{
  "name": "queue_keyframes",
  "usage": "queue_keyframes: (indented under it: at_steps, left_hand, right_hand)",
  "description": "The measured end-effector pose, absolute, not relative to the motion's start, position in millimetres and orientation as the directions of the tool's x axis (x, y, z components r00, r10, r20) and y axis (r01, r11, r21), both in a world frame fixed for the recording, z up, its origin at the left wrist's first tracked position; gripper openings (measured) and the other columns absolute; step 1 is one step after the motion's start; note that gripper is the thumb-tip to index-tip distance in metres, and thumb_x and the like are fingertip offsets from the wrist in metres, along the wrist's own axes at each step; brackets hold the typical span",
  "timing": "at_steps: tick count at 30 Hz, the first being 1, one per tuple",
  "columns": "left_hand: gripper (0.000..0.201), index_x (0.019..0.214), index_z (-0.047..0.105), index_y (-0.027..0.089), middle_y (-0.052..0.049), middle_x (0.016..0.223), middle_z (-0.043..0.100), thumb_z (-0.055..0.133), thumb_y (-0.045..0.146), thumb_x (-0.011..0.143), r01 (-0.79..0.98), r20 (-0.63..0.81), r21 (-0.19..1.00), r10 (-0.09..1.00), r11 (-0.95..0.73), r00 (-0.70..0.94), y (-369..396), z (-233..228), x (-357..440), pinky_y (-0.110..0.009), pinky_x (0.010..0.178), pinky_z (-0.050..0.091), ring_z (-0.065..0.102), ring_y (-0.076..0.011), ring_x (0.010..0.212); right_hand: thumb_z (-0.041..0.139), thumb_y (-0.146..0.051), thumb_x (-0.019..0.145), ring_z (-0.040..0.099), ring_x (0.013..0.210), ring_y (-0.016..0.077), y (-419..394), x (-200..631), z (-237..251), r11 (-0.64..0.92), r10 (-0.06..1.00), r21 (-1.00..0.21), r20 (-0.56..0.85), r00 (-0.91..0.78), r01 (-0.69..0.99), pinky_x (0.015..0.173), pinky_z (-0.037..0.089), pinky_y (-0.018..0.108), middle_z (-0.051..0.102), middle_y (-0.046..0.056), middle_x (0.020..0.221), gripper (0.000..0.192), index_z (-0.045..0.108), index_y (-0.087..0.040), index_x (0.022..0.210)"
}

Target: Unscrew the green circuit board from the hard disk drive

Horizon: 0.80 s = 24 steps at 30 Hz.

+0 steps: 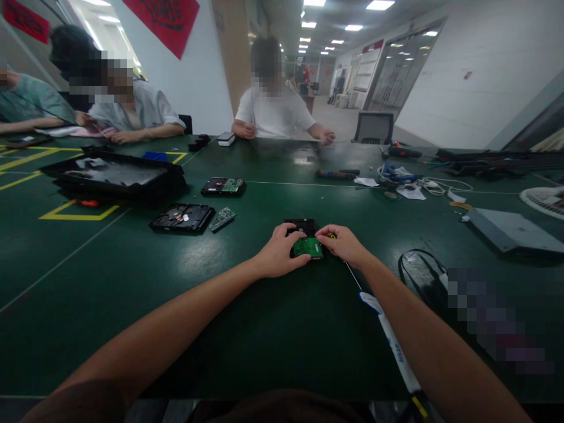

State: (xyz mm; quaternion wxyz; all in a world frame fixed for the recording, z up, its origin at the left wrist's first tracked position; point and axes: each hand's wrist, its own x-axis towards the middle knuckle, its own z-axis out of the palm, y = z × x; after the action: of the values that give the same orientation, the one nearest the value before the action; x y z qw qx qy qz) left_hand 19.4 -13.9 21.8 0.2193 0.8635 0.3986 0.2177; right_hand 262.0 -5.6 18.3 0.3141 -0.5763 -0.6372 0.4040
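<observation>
A black hard drive (303,227) with a green circuit board (308,247) on top lies on the dark green table (247,329). My left hand (277,251) grips its left side, fingers curled onto the board. My right hand (342,243) holds its right edge, with something small and yellow (331,236) by the fingers. A thin tool with a white and blue handle (390,341) runs under my right forearm toward me.
Opened hard drives (181,217) (222,187) and a loose green board (222,218) lie to the left, beside a black tray (110,175). Cables (414,183) and a grey panel (513,230) sit to the right. Three people sit at the table's far side.
</observation>
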Motion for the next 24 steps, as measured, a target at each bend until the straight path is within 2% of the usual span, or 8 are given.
queue_keyframes:
  at_steps: [4, 13, 24]
  left_hand:
    - [0.065, 0.141, 0.060, 0.026, -0.014, 0.152, 0.039, 0.066, 0.063, 0.089, 0.596, 0.185, 0.552, 0.783, -0.583, 0.594, -11, 21, 19, -0.059, 0.117, 0.039, 0.035, -0.0393, 0.146]
    - [0.063, 0.145, 0.058, 0.027, -0.014, 0.154, 0.039, 0.065, 0.058, 0.091, 0.584, 0.255, 0.534, 0.775, -0.612, 0.578, -17, 14, 18, -0.059, 0.119, 0.037, 0.034, -0.0385, 0.147]
    - [0.062, 0.145, 0.058, 0.028, -0.014, 0.154, 0.039, 0.065, 0.058, 0.092, 0.598, 0.261, 0.514, 0.776, -0.615, 0.574, -17, 11, 19, -0.059, 0.119, 0.037, 0.034, -0.0377, 0.147]
  right_hand:
    - [0.069, -0.042, 0.088, 0.046, 0.050, 0.0117, -7, 262, 20, 0.014, 0.989, -0.865, -0.061, -0.133, 0.502, 0.052, 0.036, 0.026, 0.056, -0.003, 0.058, 0.032, 0.074, -0.016, 0.106]
    - [0.070, -0.039, 0.087, 0.050, 0.055, 0.0126, -7, 262, 22, 0.008, 0.990, -0.862, -0.065, -0.126, 0.506, 0.056, 0.041, 0.027, 0.059, -0.001, 0.062, 0.029, 0.075, -0.016, 0.104]
    - [0.068, -0.039, 0.088, 0.048, 0.053, 0.0126, -8, 262, 23, 0.019, 0.989, -0.858, -0.057, -0.133, 0.514, 0.056, 0.041, 0.028, 0.058, -0.002, 0.060, 0.029, 0.075, -0.015, 0.104]
